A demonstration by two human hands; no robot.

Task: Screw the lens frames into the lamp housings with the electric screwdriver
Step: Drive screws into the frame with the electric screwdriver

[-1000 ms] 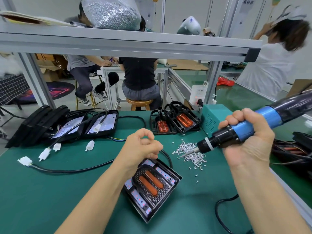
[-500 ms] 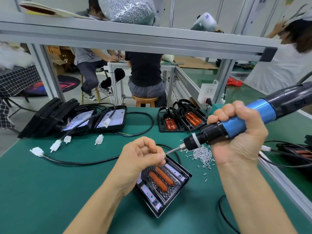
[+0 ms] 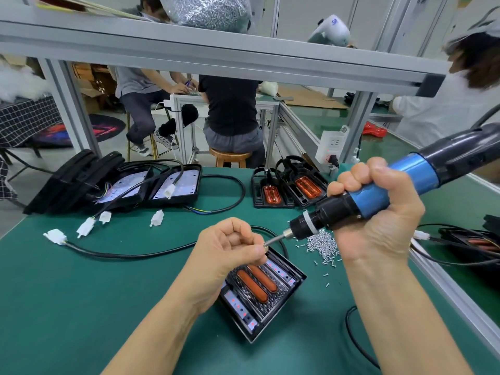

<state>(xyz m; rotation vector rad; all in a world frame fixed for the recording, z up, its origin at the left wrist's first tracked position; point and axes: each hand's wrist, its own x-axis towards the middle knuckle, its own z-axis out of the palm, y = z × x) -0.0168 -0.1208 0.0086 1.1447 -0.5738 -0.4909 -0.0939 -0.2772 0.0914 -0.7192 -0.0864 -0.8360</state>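
Fingers point(image 3: 349, 182) around electric screwdriver point(image 3: 378, 198)

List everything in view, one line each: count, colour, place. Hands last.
lamp housing: one, black with orange lenses, front centre of mat
electric screwdriver: one, blue and black, bit at left fingertips
loose screws: a pile, silver, right of the housing
finished lamps: two, black and orange, back centre
open housings: several, black, back left
white connectors: several, on black cables, left
green mat: one, covers the bench
bag of screws: one, clear, on top shelf
hands: left hand pinches at the bit tip; right hand grips the screwdriver
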